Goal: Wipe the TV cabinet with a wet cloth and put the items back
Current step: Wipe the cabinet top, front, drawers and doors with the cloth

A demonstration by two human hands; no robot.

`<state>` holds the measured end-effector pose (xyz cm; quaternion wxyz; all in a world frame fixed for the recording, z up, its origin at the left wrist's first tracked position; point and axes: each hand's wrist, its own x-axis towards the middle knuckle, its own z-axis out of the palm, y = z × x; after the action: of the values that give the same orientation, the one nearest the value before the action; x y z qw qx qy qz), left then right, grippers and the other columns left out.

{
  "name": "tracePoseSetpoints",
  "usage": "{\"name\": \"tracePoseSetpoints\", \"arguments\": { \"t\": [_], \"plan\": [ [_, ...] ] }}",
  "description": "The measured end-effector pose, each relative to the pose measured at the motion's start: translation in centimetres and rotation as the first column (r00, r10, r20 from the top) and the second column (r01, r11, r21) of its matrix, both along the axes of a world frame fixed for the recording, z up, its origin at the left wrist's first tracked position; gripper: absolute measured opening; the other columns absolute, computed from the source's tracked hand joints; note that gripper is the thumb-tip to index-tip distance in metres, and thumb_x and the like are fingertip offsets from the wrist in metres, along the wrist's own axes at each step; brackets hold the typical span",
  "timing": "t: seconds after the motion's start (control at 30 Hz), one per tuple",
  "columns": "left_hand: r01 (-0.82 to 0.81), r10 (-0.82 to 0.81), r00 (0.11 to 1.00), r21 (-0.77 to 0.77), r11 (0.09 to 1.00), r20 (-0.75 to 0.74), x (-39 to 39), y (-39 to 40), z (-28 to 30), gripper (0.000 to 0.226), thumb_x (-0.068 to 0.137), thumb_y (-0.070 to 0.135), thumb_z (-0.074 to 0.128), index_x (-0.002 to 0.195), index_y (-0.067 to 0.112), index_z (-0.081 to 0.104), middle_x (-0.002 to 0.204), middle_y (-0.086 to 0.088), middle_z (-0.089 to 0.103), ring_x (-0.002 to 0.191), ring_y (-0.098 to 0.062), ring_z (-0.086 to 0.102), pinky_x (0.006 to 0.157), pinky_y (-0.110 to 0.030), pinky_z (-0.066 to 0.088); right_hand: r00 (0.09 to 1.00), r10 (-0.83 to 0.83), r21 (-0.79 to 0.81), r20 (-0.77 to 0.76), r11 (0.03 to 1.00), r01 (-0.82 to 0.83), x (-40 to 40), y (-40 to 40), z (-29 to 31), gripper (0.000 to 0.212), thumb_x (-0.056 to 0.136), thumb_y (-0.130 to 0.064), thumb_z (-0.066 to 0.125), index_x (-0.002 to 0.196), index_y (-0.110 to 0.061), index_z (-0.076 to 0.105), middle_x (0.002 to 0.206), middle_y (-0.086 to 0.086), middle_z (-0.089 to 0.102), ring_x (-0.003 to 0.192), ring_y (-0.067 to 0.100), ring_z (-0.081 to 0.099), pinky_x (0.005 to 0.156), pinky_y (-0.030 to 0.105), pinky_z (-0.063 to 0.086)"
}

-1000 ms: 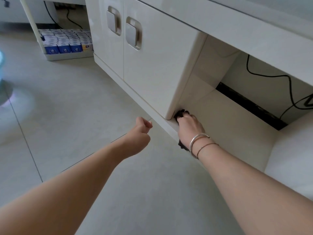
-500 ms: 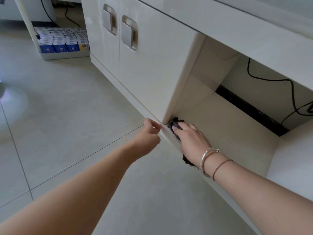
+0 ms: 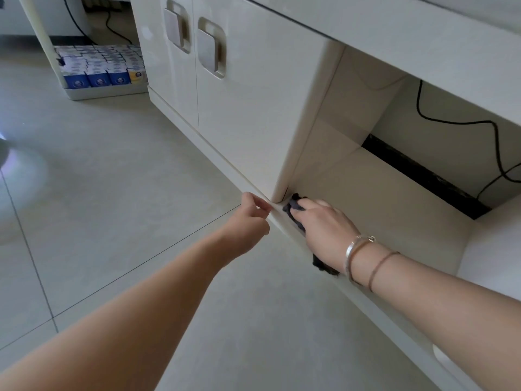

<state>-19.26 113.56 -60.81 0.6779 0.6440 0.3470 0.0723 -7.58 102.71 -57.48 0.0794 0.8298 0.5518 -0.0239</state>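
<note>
The cream TV cabinet (image 3: 253, 114) has two closed doors with square metal handles and an open niche to their right. My right hand (image 3: 324, 230) presses a dark cloth (image 3: 293, 206) onto the niche's bottom shelf, at its front left corner beside the door panel's edge. More of the cloth hangs below my wrist over the shelf's front lip. My left hand (image 3: 251, 218) is curled into a loose fist with nothing in it, touching the cabinet's lower front edge just left of the cloth.
Black cables (image 3: 462, 122) hang at the niche's back above a dark slot (image 3: 423, 176). Several blue and white boxes (image 3: 98, 66) fill a low open shelf at the far left. Pale tiled floor (image 3: 112, 207) spreads in front of the cabinet.
My right hand has flattened over the cloth and slid slightly inward on the shelf corner. My left fist has moved right, up against the cabinet's lower edge. The view shifted closer.
</note>
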Motion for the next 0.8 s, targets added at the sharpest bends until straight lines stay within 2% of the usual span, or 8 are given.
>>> {"name": "tracePoseSetpoints", "arguments": {
  "t": [0.07,0.2,0.27,0.33,0.47,0.57,0.7,0.8],
  "plan": [
    [0.012,-0.012,1.0,-0.013,1.0,0.008,-0.1,0.3,-0.1,0.033,0.075,-0.006,0.043,0.099,0.017,0.043,0.113,-0.008,0.053,0.102,-0.02,0.049,0.082,-0.034,0.038,1.0,0.028,0.003,-0.01,1.0,-0.028,0.4,-0.4,-0.1,0.05,0.082,0.001,0.043,0.128,-0.016,0.05,0.129,0.002,0.047,0.113,0.027,0.045,0.089,0.033,0.042],
    [0.031,-0.031,0.999,-0.034,0.999,0.019,-0.4,0.5,0.2,0.033,0.069,0.0,0.045,0.095,0.021,0.044,0.127,-0.011,0.056,0.124,-0.022,0.049,0.097,-0.039,0.04,1.0,-0.021,0.039,0.011,0.999,0.021,0.4,1.1,0.0,0.044,0.087,-0.002,0.039,0.128,-0.016,0.05,0.131,0.003,0.047,0.114,0.026,0.045,0.088,0.031,0.038],
    [0.034,-0.033,0.999,-0.033,0.999,0.02,-0.7,0.6,0.4,0.036,0.06,0.007,0.044,0.093,0.023,0.044,0.127,-0.009,0.057,0.125,-0.022,0.049,0.102,-0.043,0.04,1.0,-0.001,0.034,-0.012,0.999,0.002,0.1,0.2,-0.2,0.053,0.084,0.0,0.042,0.134,-0.018,0.046,0.135,0.001,0.044,0.118,0.025,0.042,0.093,0.03,0.039],
    [0.048,-0.048,0.999,-0.033,0.998,0.015,-0.7,0.8,0.2,0.036,0.061,0.007,0.044,0.093,0.023,0.044,0.126,-0.005,0.057,0.125,-0.02,0.049,0.104,-0.044,0.039,0.998,0.002,0.056,-0.067,0.998,0.001,0.3,-1.0,-0.6,0.06,0.084,0.003,0.039,0.14,-0.02,0.042,0.142,-0.001,0.04,0.124,0.024,0.039,0.099,0.031,0.038],
    [0.057,-0.055,0.998,-0.061,0.997,0.031,-0.7,1.1,-0.3,0.032,0.077,-0.006,0.041,0.093,0.022,0.043,0.129,0.0,0.057,0.126,-0.016,0.048,0.104,-0.04,0.038,0.959,-0.205,0.166,-0.197,0.957,0.238,4.1,0.5,-1.7,0.065,0.087,0.007,0.034,0.147,-0.019,0.035,0.157,-0.002,0.023,0.141,0.025,0.024,0.109,0.028,0.027],
    [0.043,-0.039,0.998,-0.093,0.995,0.049,-0.9,1.2,-0.2,0.027,0.071,0.006,0.045,0.093,0.021,0.043,0.128,0.005,0.059,0.125,-0.017,0.05,0.107,-0.038,0.033,0.925,-0.286,0.25,-0.251,0.904,0.348,3.6,2.0,-2.7,0.061,0.086,0.005,0.037,0.143,-0.014,0.04,0.154,0.002,0.028,0.14,0.025,0.026,0.105,0.029,0.033],
    [0.0,0.004,0.999,-0.07,0.998,0.048,-0.9,1.4,-0.1,0.026,0.065,0.014,0.048,0.09,0.019,0.043,0.123,-0.003,0.063,0.124,-0.022,0.051,0.108,-0.039,0.034,0.956,-0.149,0.318,-0.254,0.92,0.228,-1.4,1.1,-3.9,0.059,0.087,0.005,0.036,0.144,-0.011,0.037,0.15,0.001,0.033,0.134,0.022,0.031,0.105,0.025,0.031],
    [-0.037,0.04,0.998,-0.058,0.998,0.05,-1.3,1.5,-0.4,0.022,0.072,0.008,0.05,0.091,0.016,0.043,0.121,-0.008,0.064,0.126,-0.027,0.049,0.111,-0.04,0.032,0.921,-0.01,0.335,-0.388,0.93,0.151,-2.8,-0.6,-2.8,0.06,0.086,0.008,0.037,0.141,-0.016,0.046,0.146,-0.003,0.042,0.132,0.017,0.038,0.104,0.02,0.032]
  ]
}}
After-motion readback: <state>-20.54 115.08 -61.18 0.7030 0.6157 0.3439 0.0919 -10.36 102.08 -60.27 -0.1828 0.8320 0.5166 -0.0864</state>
